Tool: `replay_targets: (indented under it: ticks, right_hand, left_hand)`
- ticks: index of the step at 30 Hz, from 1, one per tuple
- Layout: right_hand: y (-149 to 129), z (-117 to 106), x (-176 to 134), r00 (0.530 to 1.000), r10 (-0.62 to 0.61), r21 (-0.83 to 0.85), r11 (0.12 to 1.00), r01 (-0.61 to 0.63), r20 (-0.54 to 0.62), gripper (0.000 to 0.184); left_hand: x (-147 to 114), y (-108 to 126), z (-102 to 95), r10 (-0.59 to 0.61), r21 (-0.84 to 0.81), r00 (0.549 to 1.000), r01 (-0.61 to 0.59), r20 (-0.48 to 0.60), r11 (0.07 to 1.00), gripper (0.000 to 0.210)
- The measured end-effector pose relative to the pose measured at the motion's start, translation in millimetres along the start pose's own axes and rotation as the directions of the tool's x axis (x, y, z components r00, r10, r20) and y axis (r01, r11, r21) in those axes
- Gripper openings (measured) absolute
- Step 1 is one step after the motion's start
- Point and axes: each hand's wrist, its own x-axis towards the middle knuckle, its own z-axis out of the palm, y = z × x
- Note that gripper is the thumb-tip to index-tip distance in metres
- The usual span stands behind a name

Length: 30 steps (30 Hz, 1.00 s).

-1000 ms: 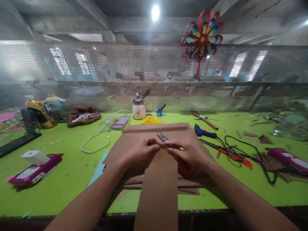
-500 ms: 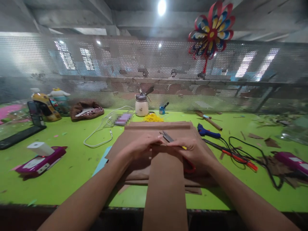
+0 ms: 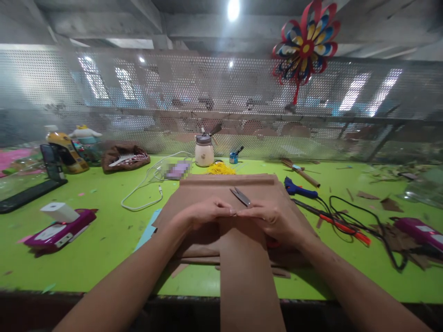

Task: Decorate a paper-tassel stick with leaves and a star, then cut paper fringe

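A long strip of brown paper (image 3: 247, 276) hangs from my fingers down past the table's front edge. My left hand (image 3: 207, 211) pinches its top edge between thumb and finger. Close beside it, my right hand (image 3: 277, 219) pinches the same edge with its fingertips. A pair of scissors (image 3: 241, 197) is also held in my right hand, the blades pointing up and left with the tips slightly apart. Most of the scissor handle is hidden by the hand. Beneath both hands lies a stack of brown paper sheets (image 3: 204, 186).
To the right lie a blue glue gun (image 3: 299, 189), an orange-handled tool (image 3: 341, 226) and a black cable. A purple power strip (image 3: 62, 230) with a white plug is on the left. Behind the paper stand a jug (image 3: 204, 152), yellow shreds (image 3: 221, 168) and a small blue bottle (image 3: 234, 157).
My right fingertips have come in to the strip's top edge, close to my left fingers. The scissors have tilted more upright, and the strip's lower end has swung right.
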Motion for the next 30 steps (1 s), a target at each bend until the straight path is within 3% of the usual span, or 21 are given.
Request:
replay_targets:
  ticks: [3,8,12,17,20,24,27,30]
  right_hand:
    - [-1,0,1,1.000,-0.029,-0.046,0.999,0.028,-0.007,0.031]
    - [-3,-1,3,0.998,-0.069,-0.181,0.981,0.066,-0.010,0.031]
    - [-6,-2,3,1.000,-0.023,-0.079,0.997,0.023,-0.007,0.031]
    - [-7,-15,6,0.981,0.182,0.157,0.969,-0.190,0.066,0.027]
    - [-5,-20,9,0.945,0.306,0.220,0.920,-0.325,0.117,0.036]
    - [-6,-15,11,0.880,0.439,0.263,0.841,-0.473,0.178,0.033]
    - [-7,-9,12,0.844,0.515,0.272,0.800,-0.535,0.148,0.036]
    - [-6,-8,11,0.849,0.514,0.285,0.801,-0.526,0.121,0.033]
  left_hand:
    - [0,-1,1.3,-0.017,-0.150,0.996,0.029,0.084,0.988,0.033]
    - [0,-3,4.2,-0.060,-0.255,0.996,0.077,0.073,0.964,0.031]
    - [1,-1,4.4,-0.062,-0.251,0.997,0.070,0.039,0.965,0.032]
    - [0,4,5.3,-0.015,-0.047,0.999,0.013,-0.050,0.999,0.033]
    - [-2,10,7.0,0.053,0.109,0.995,-0.044,-0.079,0.993,0.033]
    - [-4,18,8.6,0.142,0.302,0.986,-0.110,-0.086,0.947,0.033]
    - [-4,20,9.6,0.180,0.411,0.980,-0.132,-0.080,0.902,0.034]
    - [-5,20,11.6,0.195,0.506,0.978,-0.131,-0.075,0.852,0.035]
